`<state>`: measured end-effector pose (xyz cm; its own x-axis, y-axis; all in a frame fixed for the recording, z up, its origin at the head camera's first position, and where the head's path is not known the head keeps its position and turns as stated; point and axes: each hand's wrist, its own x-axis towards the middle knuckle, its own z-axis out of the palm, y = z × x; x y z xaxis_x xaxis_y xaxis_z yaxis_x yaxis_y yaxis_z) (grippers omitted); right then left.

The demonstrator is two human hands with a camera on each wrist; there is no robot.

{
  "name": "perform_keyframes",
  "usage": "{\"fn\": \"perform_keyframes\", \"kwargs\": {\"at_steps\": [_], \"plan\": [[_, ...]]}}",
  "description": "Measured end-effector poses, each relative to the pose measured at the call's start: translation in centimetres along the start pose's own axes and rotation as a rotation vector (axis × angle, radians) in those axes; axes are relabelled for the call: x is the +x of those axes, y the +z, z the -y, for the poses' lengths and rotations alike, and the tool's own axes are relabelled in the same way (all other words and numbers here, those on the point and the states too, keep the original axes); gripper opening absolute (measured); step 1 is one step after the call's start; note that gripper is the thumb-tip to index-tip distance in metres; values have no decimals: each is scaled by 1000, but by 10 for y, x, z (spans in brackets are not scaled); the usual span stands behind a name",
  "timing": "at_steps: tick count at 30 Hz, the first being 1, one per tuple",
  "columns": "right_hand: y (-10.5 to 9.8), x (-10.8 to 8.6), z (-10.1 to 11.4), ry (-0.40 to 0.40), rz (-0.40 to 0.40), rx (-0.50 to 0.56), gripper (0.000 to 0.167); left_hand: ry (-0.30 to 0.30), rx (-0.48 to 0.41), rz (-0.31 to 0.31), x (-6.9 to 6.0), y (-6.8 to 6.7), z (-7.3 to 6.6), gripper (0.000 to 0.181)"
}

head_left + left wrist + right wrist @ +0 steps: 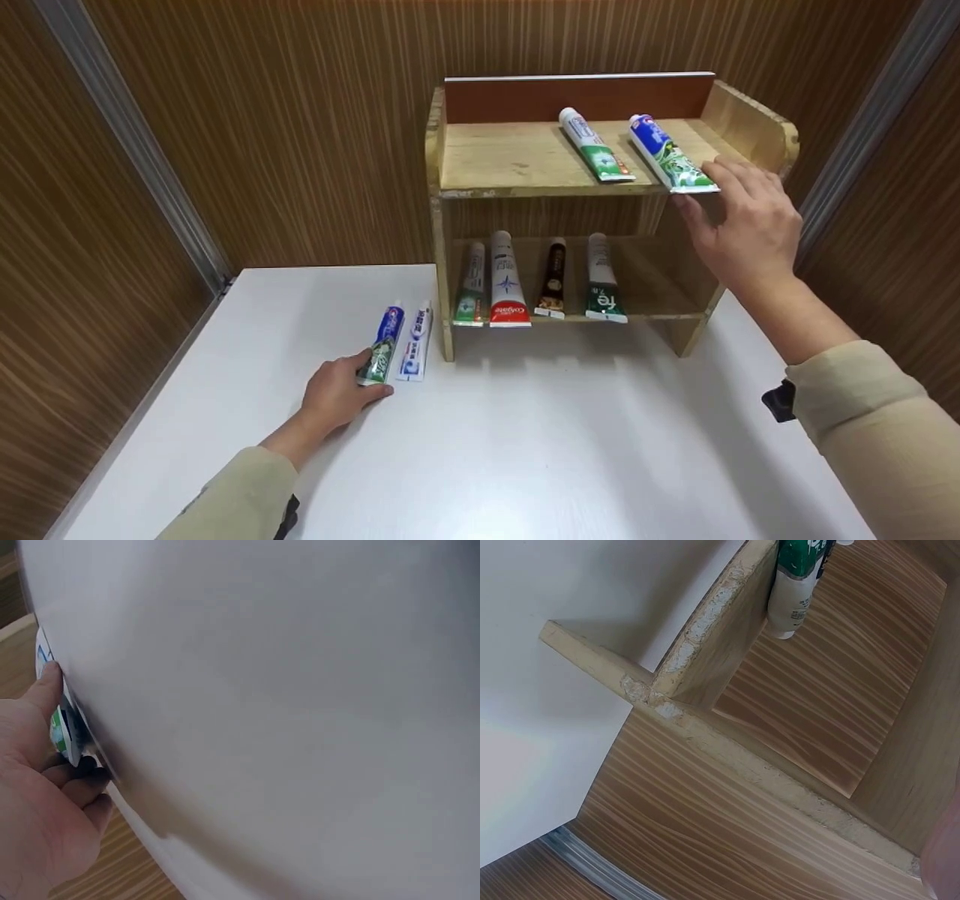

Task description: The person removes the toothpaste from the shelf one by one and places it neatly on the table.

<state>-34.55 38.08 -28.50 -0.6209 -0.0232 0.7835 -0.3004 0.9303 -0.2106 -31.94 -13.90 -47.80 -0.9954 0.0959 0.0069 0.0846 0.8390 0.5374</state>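
On the white table, my left hand [336, 391] holds a blue-and-green toothpaste tube [384, 341] near its flat end, thumb and fingers on opposite sides. Only part of that tube [58, 731] shows beside the fingers in the left wrist view. A white-and-blue toothpaste tube [415, 341] lies just right of it. Up at the upper shelf, my right hand [750, 217] pinches the flat end of another blue-and-green toothpaste tube [671, 154], which juts over the shelf's front edge. To its left lies a white-and-green tube [598, 146]. The right wrist view catches little of this hand.
The two-tier wooden shelf [510, 161] stands at the table's back. Its lower tier bears a small green-and-white tube [471, 285], a Colgate tube [506, 281], a dark brown tube [553, 277] and a white-and-dark-green tube [602, 277]. Wood-patterned panels [315, 135] surround the table.
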Motion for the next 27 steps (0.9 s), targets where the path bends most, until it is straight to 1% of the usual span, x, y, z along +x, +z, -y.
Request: {"fn": "perform_keyframes", "kwargs": {"at_steps": [7, 12, 16, 21, 27], "plan": [[-4, -1, -2, 12, 4, -19, 55, 10, -21, 9, 5, 2, -6, 82], [-4, -2, -1, 10, 0, -13, 55, 27, -30, 14, 6, 5, -9, 81], [-4, -3, -1, 1, -10, -3, 55, 27, -20, 13, 5, 5, -10, 80], [-3, -3, -1, -23, -24, -8, 53, 7, -13, 24, 3, 4, -11, 81], [-5, 1, 0, -26, 16, -46, 53, 15, -11, 17, 0, 1, -13, 80]]}}
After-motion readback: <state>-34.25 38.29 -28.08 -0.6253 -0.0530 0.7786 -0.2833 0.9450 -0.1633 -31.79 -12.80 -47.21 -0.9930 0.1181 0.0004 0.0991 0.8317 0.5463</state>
